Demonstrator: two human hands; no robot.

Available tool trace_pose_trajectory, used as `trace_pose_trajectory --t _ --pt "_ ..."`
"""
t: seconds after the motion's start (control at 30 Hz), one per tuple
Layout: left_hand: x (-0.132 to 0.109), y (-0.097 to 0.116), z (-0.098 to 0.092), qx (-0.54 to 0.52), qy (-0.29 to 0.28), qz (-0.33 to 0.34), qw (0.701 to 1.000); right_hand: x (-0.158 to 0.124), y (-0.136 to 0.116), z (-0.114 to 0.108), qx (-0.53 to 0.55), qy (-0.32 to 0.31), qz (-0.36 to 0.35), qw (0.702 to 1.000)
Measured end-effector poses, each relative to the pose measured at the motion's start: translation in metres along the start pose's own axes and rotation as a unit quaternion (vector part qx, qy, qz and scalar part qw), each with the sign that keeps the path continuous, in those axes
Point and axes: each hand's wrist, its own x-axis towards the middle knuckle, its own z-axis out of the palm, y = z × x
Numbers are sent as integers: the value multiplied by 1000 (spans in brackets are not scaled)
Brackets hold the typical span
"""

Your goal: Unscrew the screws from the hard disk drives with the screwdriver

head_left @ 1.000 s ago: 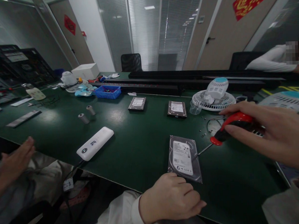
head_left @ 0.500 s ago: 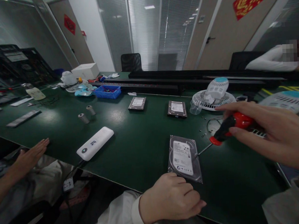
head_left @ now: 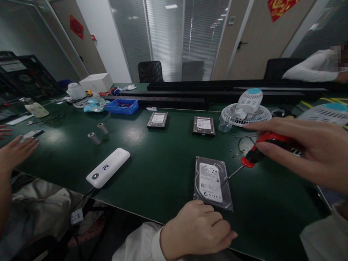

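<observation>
My right hand [head_left: 308, 152] is closed around the red and black handle of a screwdriver [head_left: 256, 153], its index finger stretched along the top. The shaft slants down left, with the tip at the right side of a hard drive [head_left: 211, 182]. This drive lies flat on the green table [head_left: 152, 177], its white label facing up. My left hand [head_left: 198, 230] rests curled in a loose fist at the table's front edge. Its knuckles overlap the drive's near left corner in view; whether they touch is unclear. Nothing shows in its fingers, and the palm is hidden.
Two more hard drives [head_left: 157, 119] [head_left: 204, 125] lie farther back. Loose screws [head_left: 234, 155] are scattered right of the drive, near a clear cup [head_left: 225, 123] and a white fan [head_left: 249, 110]. A white power bank [head_left: 108, 168] lies left. Another person's hand [head_left: 16, 151] is at far left.
The view has shifted slightly. The screwdriver tip stays at the drive's right side while the handle sits a little lower. At the left, the other person's hand has lifted, and a second hand appears.
</observation>
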Motion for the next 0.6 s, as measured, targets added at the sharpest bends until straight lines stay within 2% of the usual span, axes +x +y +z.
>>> trace_pose_trajectory --t 0.1,0.27,0.37,0.5,0.6 --pt "0 0 0 5 -2 0 1000 1 -2 3 0 17 17 1000" --pt "-3 0 2 17 -19 4 1000 1 -3 0 27 -2 -24 999" --pt "-4 0 4 22 -33 7 999 2 -6 0 -4 -3 -28 1000" --pt "-4 1 4 22 -33 4 999 -1 -7 7 -129 15 26 991" --pt "-2 0 3 9 -10 -1 1000 -4 -2 9 -120 2 59 991"
